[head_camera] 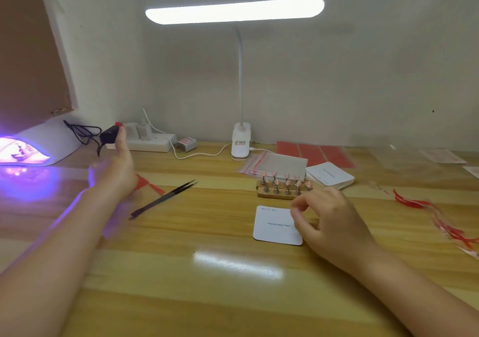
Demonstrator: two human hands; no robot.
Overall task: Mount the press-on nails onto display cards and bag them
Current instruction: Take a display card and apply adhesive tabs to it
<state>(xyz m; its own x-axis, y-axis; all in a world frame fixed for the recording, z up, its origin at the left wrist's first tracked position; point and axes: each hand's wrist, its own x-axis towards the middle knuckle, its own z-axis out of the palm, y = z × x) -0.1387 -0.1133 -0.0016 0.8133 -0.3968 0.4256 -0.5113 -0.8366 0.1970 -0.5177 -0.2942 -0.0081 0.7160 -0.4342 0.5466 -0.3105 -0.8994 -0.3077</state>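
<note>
Nails (282,184) stand at 12 o'clock from card (276,226), nearest the loosely curled, empty right hand (329,222); left hand (116,173) spread flat.

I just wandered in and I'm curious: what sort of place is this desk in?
Probably a small home workbench for handmade press-on nails. A wooden stand of nails on pegs sits behind a card printed "Handmade Nail", a UV curing lamp glows purple on the left, and zip bags wait nearby.

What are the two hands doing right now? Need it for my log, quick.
Left hand: open, fingers straight, holding nothing.
Right hand: fingers loosely curled beside the display card; whether it pinches anything cannot be told.
</note>
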